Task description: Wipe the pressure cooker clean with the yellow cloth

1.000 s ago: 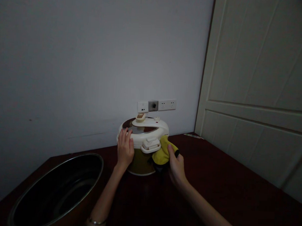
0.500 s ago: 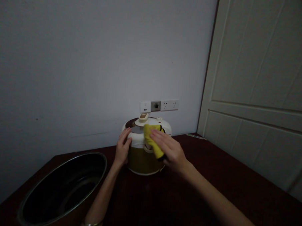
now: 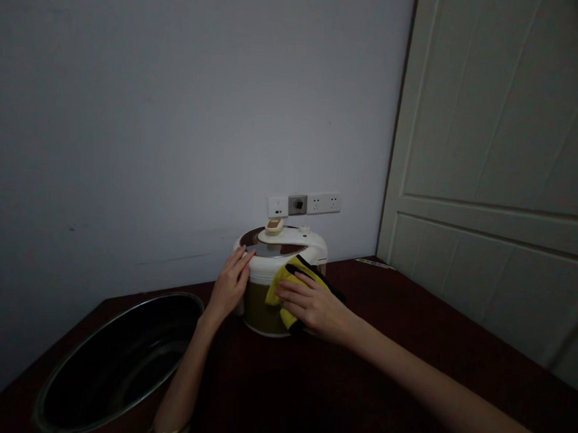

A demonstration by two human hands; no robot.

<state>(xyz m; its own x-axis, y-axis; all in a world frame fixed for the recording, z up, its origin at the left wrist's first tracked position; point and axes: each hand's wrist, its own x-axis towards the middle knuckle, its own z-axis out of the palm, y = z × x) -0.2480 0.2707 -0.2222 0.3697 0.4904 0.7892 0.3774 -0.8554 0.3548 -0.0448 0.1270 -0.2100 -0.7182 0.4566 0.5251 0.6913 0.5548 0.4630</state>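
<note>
A small rice cooker [image 3: 261,301] with a cream lid and olive-yellow body stands on the dark red table [image 3: 383,348] by the wall. My left hand [image 3: 229,284] rests flat on the cooker's left side, fingers stretched up onto the lid rim. My right hand [image 3: 311,303] presses a yellow cloth with black edging [image 3: 286,277] against the cooker's front, fingers laid over the cloth and holding it to the body.
A large dark metal basin [image 3: 120,359] sits at the left front of the table. Wall sockets [image 3: 303,203] are just behind the cooker. A pale panelled door [image 3: 501,175] rises along the table's right side.
My right hand with the cloth went from the cooker's right side up over the lid, then down onto the front of the body. The left hand stayed on the cooker's left side.
</note>
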